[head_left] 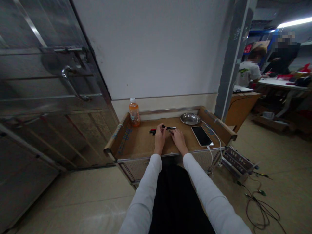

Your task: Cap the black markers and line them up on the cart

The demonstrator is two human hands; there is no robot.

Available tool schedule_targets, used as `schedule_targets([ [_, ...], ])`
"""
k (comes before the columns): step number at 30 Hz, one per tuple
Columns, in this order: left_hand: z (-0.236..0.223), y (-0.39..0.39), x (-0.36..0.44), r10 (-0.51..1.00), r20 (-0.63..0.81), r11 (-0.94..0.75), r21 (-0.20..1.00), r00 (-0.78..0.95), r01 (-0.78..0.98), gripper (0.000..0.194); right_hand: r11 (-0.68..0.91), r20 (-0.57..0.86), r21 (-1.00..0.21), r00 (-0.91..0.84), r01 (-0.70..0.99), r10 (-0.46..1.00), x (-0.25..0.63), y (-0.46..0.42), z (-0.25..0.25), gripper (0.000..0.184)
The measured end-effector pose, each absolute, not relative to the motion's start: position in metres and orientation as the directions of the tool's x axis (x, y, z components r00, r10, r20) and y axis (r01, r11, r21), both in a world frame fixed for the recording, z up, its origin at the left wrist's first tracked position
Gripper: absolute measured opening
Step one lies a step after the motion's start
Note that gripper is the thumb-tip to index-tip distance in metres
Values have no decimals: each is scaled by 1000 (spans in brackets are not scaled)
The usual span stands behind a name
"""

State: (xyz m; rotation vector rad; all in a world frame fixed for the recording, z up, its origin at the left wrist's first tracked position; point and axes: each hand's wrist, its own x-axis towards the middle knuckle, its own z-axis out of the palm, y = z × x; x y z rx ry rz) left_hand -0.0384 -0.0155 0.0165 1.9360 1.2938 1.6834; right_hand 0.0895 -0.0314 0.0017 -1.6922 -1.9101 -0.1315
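Over the cardboard-lined top of a cart [143,143], my two hands are close together. A black pen [171,128] with a lighter, shiny end lies across the gap between them. The fingers of my left hand [160,135] are pinched at its left end. My right hand [178,138] has its fingers curled in at the pen's other end; a small dark piece shows by these fingertips, too small to name. Beside and partly behind my left hand rest a few more pens [152,131], dark with some red, lying on the cardboard.
A bottle of orange drink [134,113] stands at the back left corner. Toward the right are a steel dish [190,119] and a phone [202,136] with a white cable [214,131]. Raised cardboard edges border the cart. A power strip unit [237,162] and loose cables lie on the floor; people work farther right.
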Motion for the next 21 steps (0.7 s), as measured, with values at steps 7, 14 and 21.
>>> schedule_targets([
  [7, 17, -12, -41, 755, 606, -516, 784, -249, 345, 24, 206, 491, -337, -15, 919, 871, 89, -29, 0, 27],
  [14, 18, -12, -42, 775, 576, -498, 810, -261, 308, 23, 309, 500, -415, -70, 856, 863, 89, -25, -4, 25],
  [21, 17, -15, -41, 775, 580, -496, 805, -252, 327, 22, 257, 485, -424, -21, 868, 874, 88, -31, 3, 22],
])
